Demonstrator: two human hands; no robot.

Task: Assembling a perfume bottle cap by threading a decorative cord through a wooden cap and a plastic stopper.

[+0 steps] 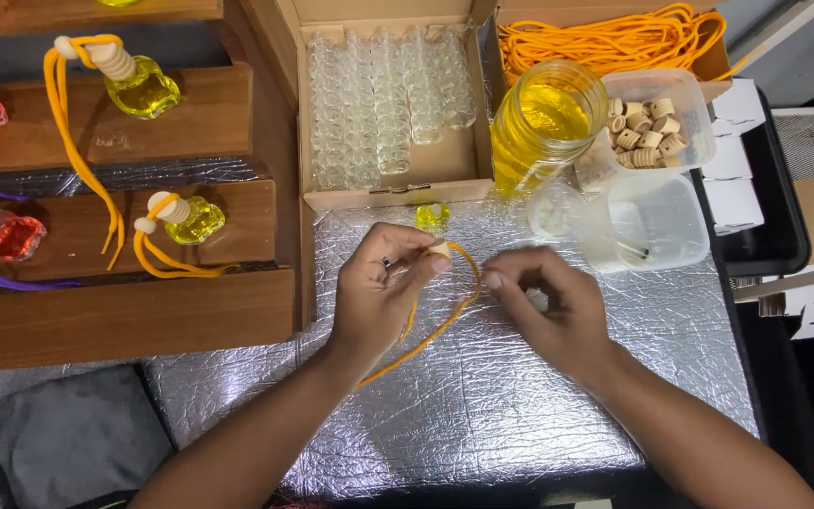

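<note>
The left hand [381, 287] has thumb and forefinger pinched together on a small pale wooden bead [440, 249] threaded on a thin orange cord [437, 327]; the cord loops from the bead toward the right hand [548, 303], then trails near and left across the table, its end lost under the left wrist. The right hand's fingertips are pressed together at the far side of the loop, but whether they actually grip the cord is hard to make out. Just beyond the bead stands a small clear glass bottle of yellow liquid [432, 217], partly hidden by the fingers.

Everything rests on a crinkled silver foil sheet [520, 415] covering the table. A dark grey cloth [73, 438] lies at the near left corner, cut off by the frame. At far centre an open cardboard box [388, 193] holds rows of empty clear glass bottles. Right of it stand a large glass jar of yellow liquid [539, 123], a clear plastic tub of ribbed wooden caps [657, 127] and a nearer clear plastic tub [657, 226] whose contents are unclear. A heap of orange cord [614, 40] fills another box at far right.

On the left, stepped brown wooden shelves [143, 311] carry finished yellow bottles with wooden caps and orange cords [186, 221]; red ones [13, 236] are cut off at the edge.
</note>
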